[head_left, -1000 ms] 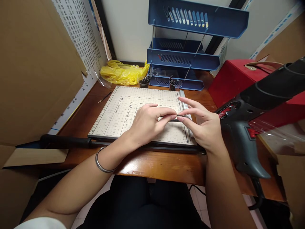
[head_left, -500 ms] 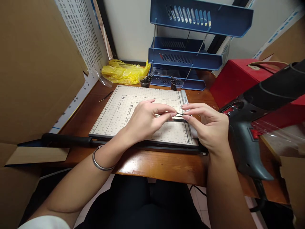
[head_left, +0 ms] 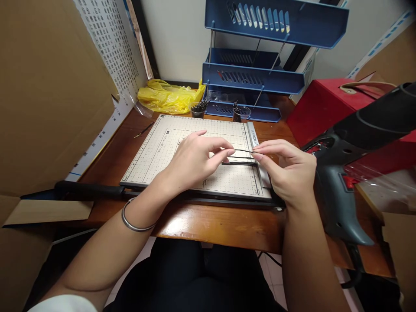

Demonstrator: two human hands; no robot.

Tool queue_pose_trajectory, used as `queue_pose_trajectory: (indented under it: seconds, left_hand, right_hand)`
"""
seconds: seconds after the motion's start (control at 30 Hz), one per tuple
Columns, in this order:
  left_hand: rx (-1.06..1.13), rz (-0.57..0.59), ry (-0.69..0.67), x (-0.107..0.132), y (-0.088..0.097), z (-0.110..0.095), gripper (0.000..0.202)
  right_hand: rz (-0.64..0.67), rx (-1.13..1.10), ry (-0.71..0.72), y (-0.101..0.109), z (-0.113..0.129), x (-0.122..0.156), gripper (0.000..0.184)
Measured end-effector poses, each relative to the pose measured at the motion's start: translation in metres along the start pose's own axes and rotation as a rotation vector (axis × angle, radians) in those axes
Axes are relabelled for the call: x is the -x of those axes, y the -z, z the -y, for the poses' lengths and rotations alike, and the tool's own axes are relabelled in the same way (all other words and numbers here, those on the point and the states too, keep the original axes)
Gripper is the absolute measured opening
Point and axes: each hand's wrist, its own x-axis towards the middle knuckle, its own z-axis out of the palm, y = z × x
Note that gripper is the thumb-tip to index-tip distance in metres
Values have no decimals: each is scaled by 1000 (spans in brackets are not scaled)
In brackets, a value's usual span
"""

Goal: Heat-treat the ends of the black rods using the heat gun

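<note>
A thin black wire [head_left: 243, 150] stretches between my two hands over the paper cutter [head_left: 156, 151], whose cream board carries a printed grid. My left hand [head_left: 201, 158] pinches its left end between thumb and forefinger. At the other end, the thumb and fingers of my right hand [head_left: 284, 167] are closed on it, beside the cutter's metal edge strip [head_left: 252, 134]. Below it, more black wires [head_left: 240, 164] lie across the board, partly hidden by my hands. The cutter's black handle [head_left: 91, 190] points left along the near side.
Two clear cups [head_left: 197, 113] with short black pieces stand behind the cutter, before a blue tray rack [head_left: 253, 78]. A yellow plastic bag [head_left: 170, 96] lies back left. At right are a heat gun [head_left: 344, 186] and a red box [head_left: 320, 102]; cardboard [head_left: 52, 95] walls the left.
My hands have moved apart, the left one leftward and the right one slightly rightward. A longer stretch of the wire now shows between them.
</note>
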Motion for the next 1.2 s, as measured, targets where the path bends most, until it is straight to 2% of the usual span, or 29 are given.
queue_pose_trajectory:
  seconds: [0.53, 0.77, 0.9, 1.1, 1.2]
  left_hand:
    - [-129, -1, -32, 0, 2, 3, 14]
    - [-115, 16, -11, 1, -1, 2, 14]
    - [-239, 14, -34, 1, -5, 4, 20]
    - [-370, 142, -34, 1, -9, 2, 33]
    - [-380, 226, -65, 2, -13, -1, 32]
  right_hand:
    - [56, 95, 4, 3, 2, -1, 13]
    - [75, 105, 6, 1, 4, -2, 12]
    - [102, 177, 0, 3, 0, -1, 9]
    - [208, 338, -120, 11, -10, 0, 4]
    - [236, 385, -190, 13, -14, 2, 6]
